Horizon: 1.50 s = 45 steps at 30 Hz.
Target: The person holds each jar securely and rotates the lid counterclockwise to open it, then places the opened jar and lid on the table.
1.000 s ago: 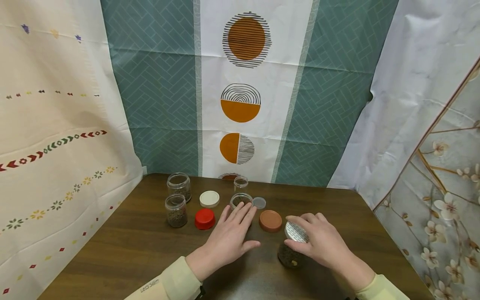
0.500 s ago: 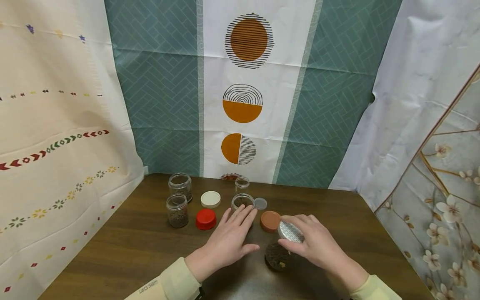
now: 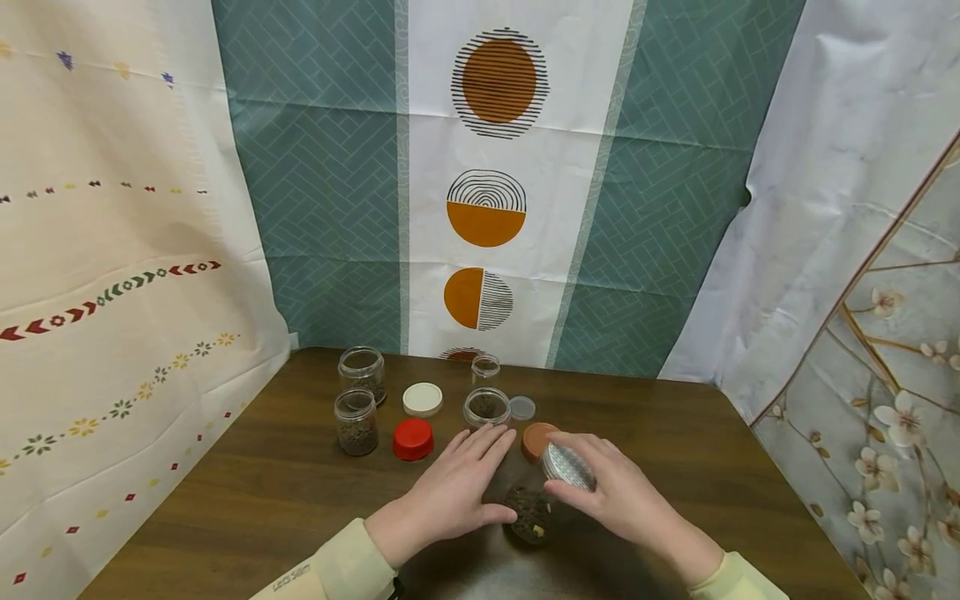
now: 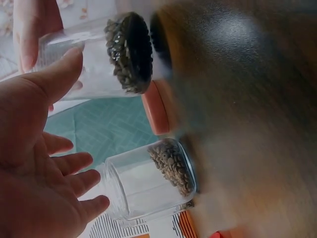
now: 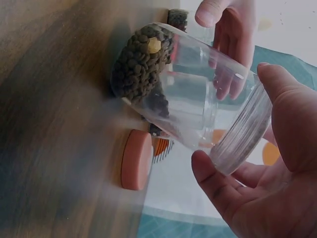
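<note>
By its silver-topped lid (image 3: 567, 468), my right hand (image 3: 626, 504) grips a clear jar (image 3: 528, 517). In the right wrist view, thumb and fingers lie around the lid's ridged rim (image 5: 242, 129). The jar is tilted, its base toward my left hand, with dark pellets and one yellowish piece (image 5: 154, 45) at the bottom. My left hand (image 3: 453, 487) has its fingers extended, the thumb beside the jar; whether it touches is unclear. Beyond these fingertips stands an open jar (image 3: 487, 404), partly filled with brown pellets (image 4: 171, 166).
An orange-brown lid (image 3: 537, 440) lies just past the right fingertips. Left of centre are a red lid (image 3: 413, 440), a white lid (image 3: 422, 400) and two pellet jars (image 3: 356, 427) (image 3: 363, 371). A small jar (image 3: 485, 372) and greyish lid (image 3: 522, 407) stand near the back.
My right hand has carried the jar leftward toward the left hand, and the jar now leans more. The left hand stays nearly where it was.
</note>
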{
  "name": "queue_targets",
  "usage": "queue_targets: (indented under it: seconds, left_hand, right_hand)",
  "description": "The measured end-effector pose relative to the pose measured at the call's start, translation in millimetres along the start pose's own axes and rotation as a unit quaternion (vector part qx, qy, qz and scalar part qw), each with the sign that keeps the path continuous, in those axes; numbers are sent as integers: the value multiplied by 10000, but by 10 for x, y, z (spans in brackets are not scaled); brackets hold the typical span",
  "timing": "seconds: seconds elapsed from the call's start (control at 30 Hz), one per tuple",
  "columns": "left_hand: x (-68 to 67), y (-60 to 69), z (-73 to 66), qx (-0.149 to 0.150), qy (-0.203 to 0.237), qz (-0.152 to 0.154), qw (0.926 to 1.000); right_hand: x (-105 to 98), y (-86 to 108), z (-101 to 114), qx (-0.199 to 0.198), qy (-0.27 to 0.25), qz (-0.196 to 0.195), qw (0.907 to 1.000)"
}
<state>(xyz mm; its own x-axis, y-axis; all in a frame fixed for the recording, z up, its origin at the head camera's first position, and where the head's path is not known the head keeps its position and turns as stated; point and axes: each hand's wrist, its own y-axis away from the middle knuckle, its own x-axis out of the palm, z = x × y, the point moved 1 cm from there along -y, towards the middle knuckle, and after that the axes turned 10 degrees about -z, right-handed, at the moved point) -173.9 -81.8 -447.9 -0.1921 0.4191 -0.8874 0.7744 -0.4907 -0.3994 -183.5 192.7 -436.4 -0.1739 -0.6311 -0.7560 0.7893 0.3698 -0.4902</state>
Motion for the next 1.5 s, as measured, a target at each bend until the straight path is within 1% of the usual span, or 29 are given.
queue_targets:
  seconds: [0.13,0.27,0.5,0.67,0.83,1.0,1.13,1.3,1.4,1.5]
  left_hand:
    - [3,27,2,-78,175,29,9998]
    - [11,62,-1,-153,319,50,9994]
    - [17,87,-29,-184,321,88,9993]
    - [39,94,-37,-165,290,165,9993]
    - [73,113,-28,-15,168,121,9998]
    - [92,120,-14,84,-48,3,10000]
    - [92,122,-21,143,-298,-60,9994]
    - [55,109,-54,307,-709,-207,9968]
    - [33,102,-70,297,-839,-226,9958]
    - [28,99,-75,223,-807,-211,9963]
  right_hand:
    - [16,-6,29,94,-120,111,9998]
    - [45,-7,52,36,-233,129,9996]
    - [110,-6,68,-115,-519,279,9982]
    - [143,-14,92,-189,-436,380,9981]
    - [196,3,118,-205,-380,651,9969]
    - [245,-10,136,-215,-278,701,9969]
    - [274,-23,144,-93,-234,767,9967]
    - [301,-28,138,33,-216,842,9962]
    - [307,-31,138,82,-235,847,9961]
    - [309,-32,141,172,-272,880,9956]
